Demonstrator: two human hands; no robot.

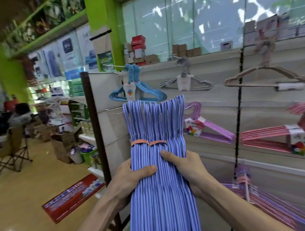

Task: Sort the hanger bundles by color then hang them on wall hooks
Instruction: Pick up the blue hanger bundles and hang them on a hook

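The left hand (132,176) grips the left edge of a thick stack of periwinkle hangers (159,168), its thumb pressed flat across the front strands and the fingers curled out of sight behind. The right hand (184,168) grips the right edge the same way, thumb lying across the front just above the left thumb. Between them the hangers stand nearly upright, fanning slightly at the top, where their bent ends rise in front of the wall. Two orange bands (148,143) tie the left part of the stack just above the thumbs; the strands at the right edge show no band.

Behind the stack is a white slat wall (218,97) with hooks. A light blue bundle (138,91) hangs at the upper left, touching nothing but its hook, and the top of the held stack overlaps its lower edge in the view. To its right hangs a grey bundle (186,83), then a brown bundle (266,79). On the row below are a lilac bundle (209,128), partly hidden by the held stack, and a pink bundle (276,139) further right. Lower right, more lilac hangers (269,206) lie slanted behind the right forearm.

A ledge (198,60) on top of the wall carries small boxes. To the left are a dark post (93,122), a folding chair (10,149) and a red floor mat (73,197).
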